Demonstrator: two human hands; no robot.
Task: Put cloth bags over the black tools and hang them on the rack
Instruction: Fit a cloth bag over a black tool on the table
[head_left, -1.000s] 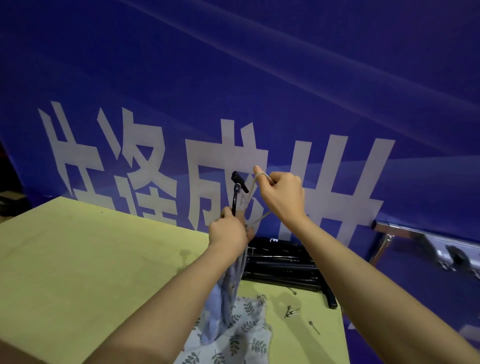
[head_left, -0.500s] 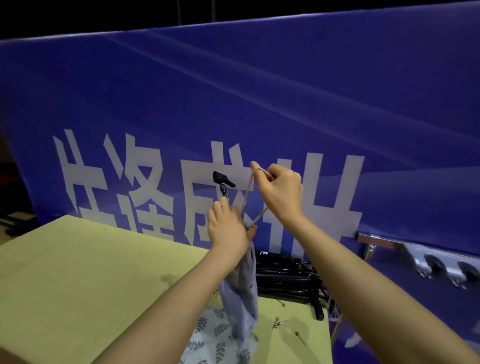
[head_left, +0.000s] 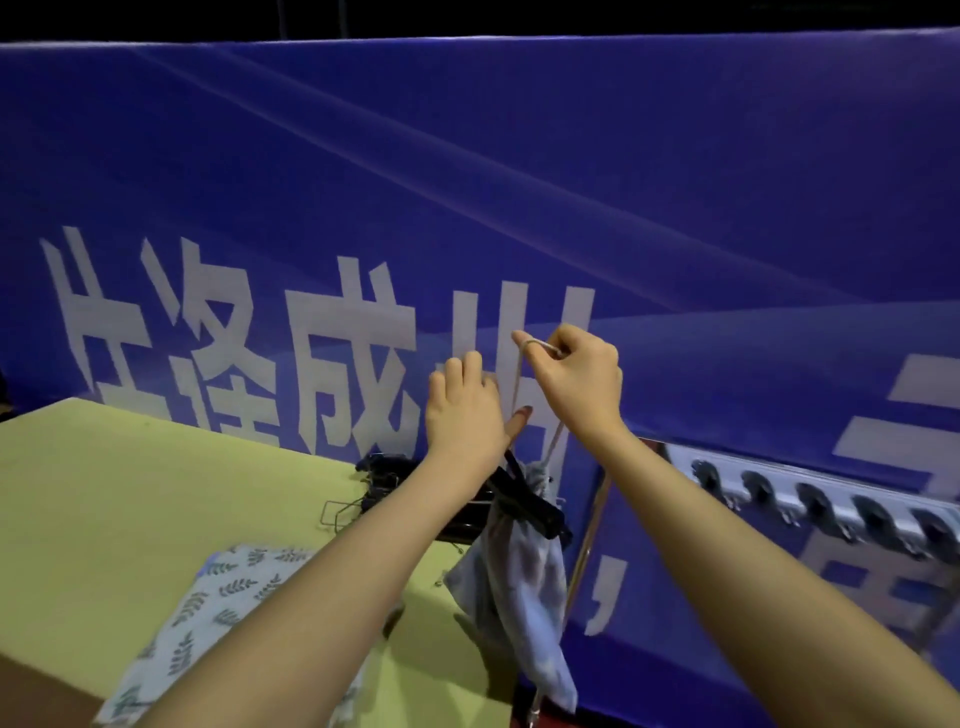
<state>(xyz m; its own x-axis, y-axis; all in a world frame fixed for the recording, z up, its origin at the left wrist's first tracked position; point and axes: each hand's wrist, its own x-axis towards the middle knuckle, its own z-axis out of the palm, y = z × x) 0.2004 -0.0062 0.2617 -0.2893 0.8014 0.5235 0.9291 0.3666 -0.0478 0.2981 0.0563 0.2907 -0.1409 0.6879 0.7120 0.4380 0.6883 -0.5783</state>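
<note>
Grey-blue cloth bag (head_left: 511, 582) hangs in the air off the table's right edge, mouth gathered at the top, a black tool (head_left: 524, 501) poking out of the mouth at a tilt. The bag's pale drawstring (head_left: 519, 379) runs up from the mouth to my right hand (head_left: 576, 384), which is raised in front of the banner; the cord is looped over my curled index finger and pinched there, other fingers curled in. My left hand (head_left: 465, 410) is just beside it, a bit lower, back of the hand toward me, fingers up and mostly straight, thumb tip showing by the cord (can't tell whether it has hold of the cord or the tool's top, hidden behind the hand). Behind the bag on the yellow-green table (head_left: 156, 509) lies a pile of more black tools (head_left: 395, 478), some thin wire parts next to them. Nearer me on the table sits a flat white cloth with a leaf print (head_left: 223, 597), partly under my left forearm. To the right, well apart from the bag, a silver rack (head_left: 831, 506) with a row of dark hooks is mounted low against the blue banner (head_left: 571, 182) with large white characters.
</note>
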